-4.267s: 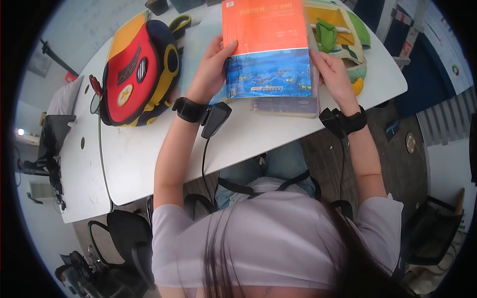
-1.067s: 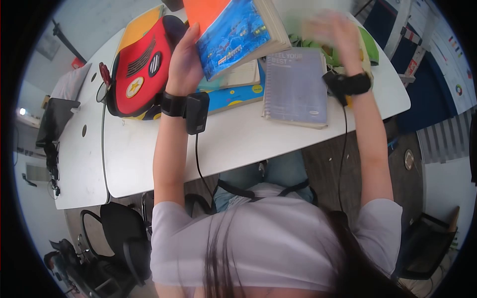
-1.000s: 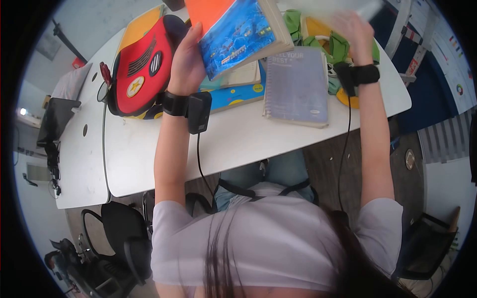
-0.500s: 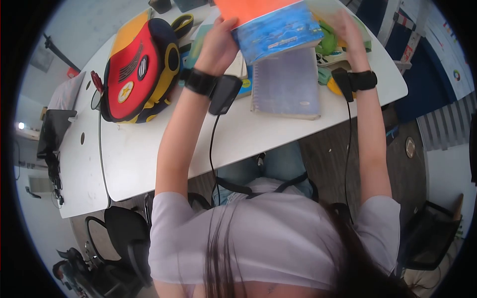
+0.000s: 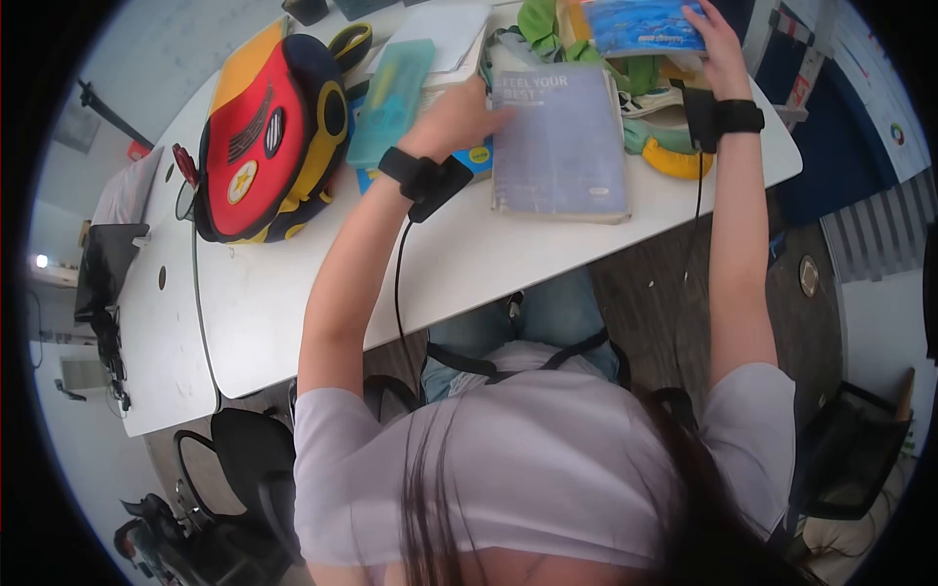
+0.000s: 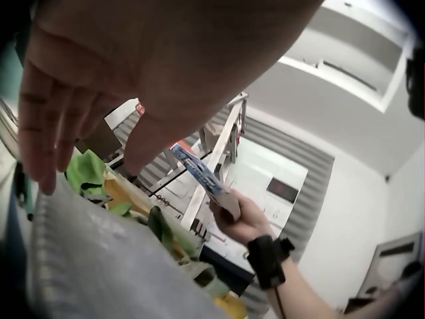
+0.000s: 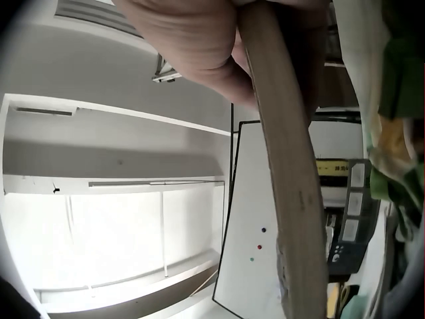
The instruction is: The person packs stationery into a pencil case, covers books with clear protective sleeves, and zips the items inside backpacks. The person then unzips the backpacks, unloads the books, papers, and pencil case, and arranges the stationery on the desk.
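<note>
My right hand (image 5: pixel 711 41) grips the orange-and-blue book (image 5: pixel 640 26) by its right edge and holds it up over the green and yellow bag (image 5: pixel 653 73) at the far right of the table. The left wrist view shows that book (image 6: pixel 199 171) in the distance, and the right wrist view shows its page edge (image 7: pixel 285 179) under my fingers. My left hand (image 5: pixel 467 109) lies with straight fingers at the left edge of the grey "Feel Your Best" notebook (image 5: pixel 562 142), holding nothing. In the left wrist view my left hand's fingers (image 6: pixel 50 126) hang just above the grey cover (image 6: pixel 99 259).
A red, yellow and navy backpack (image 5: pixel 269 137) lies at the left of the white table (image 5: pixel 313 283). A teal pencil case (image 5: pixel 391 88) and white papers (image 5: pixel 440 34) sit behind the left hand, on a blue book (image 5: pixel 476 161). Office chairs stand around my seat.
The left hand has let go of the orange-and-blue book and dropped to the grey notebook. The right hand alone has carried the book to the right, over the green bag.
</note>
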Demonstrator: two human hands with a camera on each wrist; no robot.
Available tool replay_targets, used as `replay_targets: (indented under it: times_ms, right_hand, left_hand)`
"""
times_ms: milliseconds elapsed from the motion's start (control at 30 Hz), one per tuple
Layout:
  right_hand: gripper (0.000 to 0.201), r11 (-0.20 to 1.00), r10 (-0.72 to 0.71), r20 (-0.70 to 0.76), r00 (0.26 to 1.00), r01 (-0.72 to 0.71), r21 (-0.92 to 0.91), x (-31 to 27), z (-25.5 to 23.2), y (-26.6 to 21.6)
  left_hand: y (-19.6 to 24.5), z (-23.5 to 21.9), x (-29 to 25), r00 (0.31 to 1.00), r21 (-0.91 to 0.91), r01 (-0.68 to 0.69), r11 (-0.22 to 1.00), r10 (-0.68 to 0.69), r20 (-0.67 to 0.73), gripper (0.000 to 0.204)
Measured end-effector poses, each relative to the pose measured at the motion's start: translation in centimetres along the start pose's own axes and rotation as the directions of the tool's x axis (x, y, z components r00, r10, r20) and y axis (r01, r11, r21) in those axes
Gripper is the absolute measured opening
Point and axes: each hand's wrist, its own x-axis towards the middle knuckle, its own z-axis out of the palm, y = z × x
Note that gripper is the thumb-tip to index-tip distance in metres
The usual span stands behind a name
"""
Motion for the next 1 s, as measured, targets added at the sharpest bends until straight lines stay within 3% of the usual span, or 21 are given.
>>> replay_targets:
  times_ms: [67, 133, 200, 267, 300, 333, 400, 433, 500, 533, 600, 633, 667, 700, 733, 767, 800, 833, 867, 933, 1000]
  right_hand:
    - [0.044, 0.999, 0.036, -0.051, 0.998, -0.038, -0.020, 0.9, -2.1, 1.4]
    - [0.047, 0.913, 0.129, -0.019, 0.991, -0.126, -0.387, 4.2, -7.8, 7.5]
    - [0.046, 0.854, 0.138, -0.005, 0.990, -0.121, -0.507, 3.9, -8.2, 9.4]
    - [0.046, 0.690, 0.168, 0.027, 0.985, -0.098, -0.717, 3.5, -7.9, 9.8]
    - [0.044, 0.517, 0.064, 0.052, 0.997, 0.011, -0.856, 3.4, -7.8, 9.9]
    - [0.044, 0.520, 0.064, 0.046, 0.997, 0.006, -0.854, 2.5, -6.4, 8.6]
    - [0.041, 0.356, -0.042, 0.068, 0.997, 0.079, -0.931, -0.6, -2.0, 4.7]
    - [0.041, 0.355, -0.044, 0.060, 0.997, 0.072, -0.932, -1.8, -0.8, 3.9]
    - [0.039, 0.691, 0.009, 0.219, 0.976, 0.152, -0.707, -3.6, 1.1, 2.7]
    - [0.039, 0.690, 0.011, 0.217, 0.976, 0.149, -0.708, -4.5, 2.1, 2.3]
    - [0.039, 0.834, 0.003, 0.221, 0.975, 0.120, -0.539, -6.2, 4.1, 1.4]
    - [0.046, 0.858, 0.060, 0.173, 0.983, 0.037, -0.512, -6.9, 5.1, 0.9]
    - [0.046, 0.859, 0.054, 0.175, 0.983, 0.044, -0.511, -7.9, 6.4, 0.2]
    - [0.054, 0.925, 0.074, 0.112, 0.991, -0.026, -0.378, -9.0, 7.9, -0.6]
    - [0.063, 0.969, 0.102, 0.054, 0.993, -0.087, -0.231, -9.8, 9.1, -1.4]
    - [0.063, 0.970, 0.093, 0.060, 0.994, -0.077, -0.229, -10.4, 9.7, -2.1]
    - [0.059, 0.971, 0.229, 0.107, 0.968, -0.219, -0.097, -11.0, 10.3, -2.7]
    - [0.055, 0.931, 0.354, 0.173, 0.919, -0.363, 0.027, -11.4, 10.7, -3.1]
    - [0.055, 0.933, 0.349, 0.178, 0.920, -0.359, 0.027, -11.5, 11.1, -3.4]
    - [0.050, 0.851, 0.335, 0.409, 0.849, -0.459, 0.254, -11.9, 12.0, -3.8]
    - [0.043, 0.785, 0.388, 0.441, 0.810, -0.541, 0.303, -12.5, 12.7, -5.0]
  left_hand:
    - [-0.5, 1.3, -0.2, 1.000, -0.002, -0.013, 1.000, 0.013, -0.006, 0.063]
    - [-0.6, 2.0, -0.1, 0.999, 0.000, -0.030, 1.000, 0.030, -0.019, 0.061]
    - [-0.6, 2.3, 0.3, 0.998, 0.081, -0.005, 0.997, 0.010, -0.059, 0.063]
    - [-0.8, 2.3, 0.4, 1.000, -0.006, 0.000, 1.000, 0.000, -0.031, 0.061]
    - [-1.0, 2.3, 0.4, 1.000, -0.092, 0.009, 0.996, -0.009, 0.000, 0.060]
    - [-1.1, 2.3, 0.4, 1.000, -0.087, 0.007, 0.996, -0.007, 0.004, 0.060]
    - [-1.2, 2.3, 0.3, 1.000, -0.152, -0.015, 0.988, 0.014, -0.006, 0.059]
    - [-1.1, 2.3, 0.2, 1.000, -0.148, -0.021, 0.989, 0.021, -0.003, 0.059]
    - [-1.1, 2.3, -0.1, 0.986, -0.220, -0.105, 0.970, 0.072, -0.152, 0.054]
    - [-1.3, 2.1, 0.0, 0.986, -0.220, -0.106, 0.970, 0.074, -0.150, 0.054]
    - [-1.6, 1.9, 0.3, 0.960, -0.453, -0.194, 0.870, 0.072, -0.272, 0.047]
    - [-1.3, 1.4, 0.1, 0.958, -0.452, -0.196, 0.870, 0.073, -0.276, 0.047]
    - [-0.7, 0.6, -0.5, 0.958, -0.611, -0.199, 0.766, 0.019, -0.287, 0.044]
    - [-0.5, 0.1, -0.9, 0.957, -0.747, -0.203, 0.633, -0.035, -0.289, 0.041]
    - [-0.5, -0.2, -1.0, 0.954, -0.744, -0.210, 0.634, -0.034, -0.298, 0.041]
    - [-0.6, -0.6, -1.1, 0.950, -0.818, -0.227, 0.529, -0.064, -0.305, 0.040]
    - [-0.7, -0.9, -1.2, 0.947, -0.877, -0.243, 0.415, -0.094, -0.307, 0.040]
    - [-0.7, -1.1, -1.3, 0.944, -0.874, -0.251, 0.415, -0.094, -0.316, 0.040]
    - [-0.6, -1.2, -1.5, 0.948, -0.902, -0.258, 0.346, -0.087, -0.305, 0.039]
    - [-0.6, -1.5, -1.8, 0.957, -0.944, -0.263, 0.202, -0.071, -0.282, 0.038]
    - [-0.5, -1.5, -2.0, 0.962, -0.948, -0.254, 0.190, -0.049, -0.268, 0.038]
